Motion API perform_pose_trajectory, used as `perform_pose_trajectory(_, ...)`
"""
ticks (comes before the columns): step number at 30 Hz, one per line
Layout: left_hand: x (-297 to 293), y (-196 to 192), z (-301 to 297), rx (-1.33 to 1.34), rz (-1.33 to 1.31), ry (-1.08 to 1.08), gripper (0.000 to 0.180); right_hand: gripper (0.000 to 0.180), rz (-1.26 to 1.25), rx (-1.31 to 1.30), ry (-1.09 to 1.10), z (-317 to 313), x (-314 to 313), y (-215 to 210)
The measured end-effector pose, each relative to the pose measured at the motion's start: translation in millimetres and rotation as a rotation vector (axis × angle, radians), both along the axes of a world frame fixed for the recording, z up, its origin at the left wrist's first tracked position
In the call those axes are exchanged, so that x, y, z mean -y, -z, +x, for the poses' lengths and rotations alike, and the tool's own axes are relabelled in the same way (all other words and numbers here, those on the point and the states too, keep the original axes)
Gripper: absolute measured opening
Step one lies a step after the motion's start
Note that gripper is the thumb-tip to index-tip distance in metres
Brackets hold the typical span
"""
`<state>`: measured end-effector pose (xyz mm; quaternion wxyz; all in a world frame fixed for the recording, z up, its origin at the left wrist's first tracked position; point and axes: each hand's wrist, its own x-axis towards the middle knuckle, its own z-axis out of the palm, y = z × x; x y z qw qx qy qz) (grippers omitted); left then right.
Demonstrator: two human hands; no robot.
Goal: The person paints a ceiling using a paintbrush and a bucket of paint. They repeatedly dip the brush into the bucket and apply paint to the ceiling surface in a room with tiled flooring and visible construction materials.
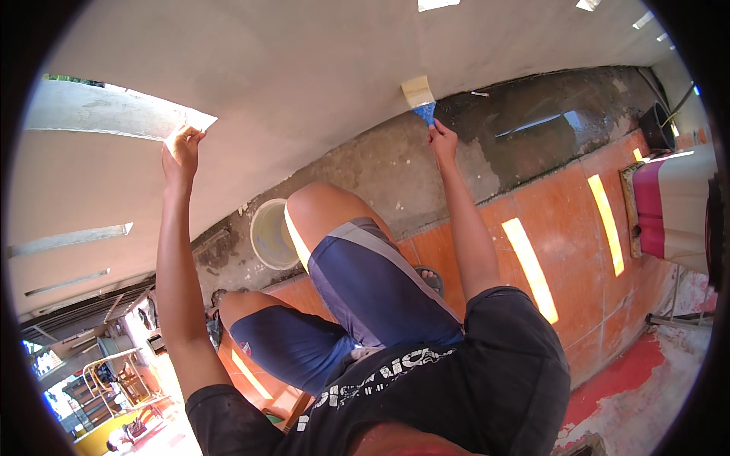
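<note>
My right hand point(442, 144) is closed around a flat blue-handled tool point(424, 113), held up against the grey plastered wall point(304, 83). Its wide, pale cream end lies at the wall; whether that is a blade or bristles I cannot tell. Up on the left, my left hand point(181, 152) grips the lower edge of a long slot opening point(99, 109) in the wall, fingers bent over it. Between my knee and the wall base stands a whitish bucket point(262, 235), partly hidden by my leg. Its contents are hard to make out.
Orange floor tiles point(563, 201) border a rough concrete strip point(365, 182) with a wet patch point(532, 140). A black pot point(655, 125) stands at the far right, near a pink-and-white container point(669, 205). A metal-framed rack point(114, 380) appears lower left. Further slots pierce the wall.
</note>
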<state>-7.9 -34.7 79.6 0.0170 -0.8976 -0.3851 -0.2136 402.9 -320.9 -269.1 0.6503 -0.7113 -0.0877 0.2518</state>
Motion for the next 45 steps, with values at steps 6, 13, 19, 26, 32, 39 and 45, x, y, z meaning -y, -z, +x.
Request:
perform_pose_trajectory(6, 2, 0, 2, -0.013, 0.006, -0.031, 0.013, 0.031, -0.472, 0.217, 0.007, -9, 1, 111)
perform_pose_trajectory(13, 2, -1, 1, -0.003, 0.018, -0.014, 0.014, 0.030, -0.483, 0.275, -0.040, -6, -29, 98)
perform_pose_trajectory(19, -3, 4, -1, 0.046, 0.041, 0.007, 0.014, 0.030, -0.113, 0.006, -0.030, -10, -30, -9)
perform_pose_trajectory(26, -5, 7, -2, 0.030, 0.040, 0.009, 0.013, 0.031, 0.137, 0.036, 0.064, 10, 23, -59)
perform_pose_trajectory(32, -3, 4, -1, 0.017, 0.025, -0.002, 0.013, 0.034, -0.500, 0.124, 0.024, 44, 11, 61)
perform_pose_trajectory(39, -3, 5, -1, 0.012, 0.005, -0.018, 0.012, 0.032, -0.559, 0.151, -0.068, 57, -21, 53)
perform_pose_trajectory(45, -1, 3, 1, 0.011, 0.031, -0.007, 0.012, 0.029, -0.185, 0.100, -0.128, 60, -13, -120)
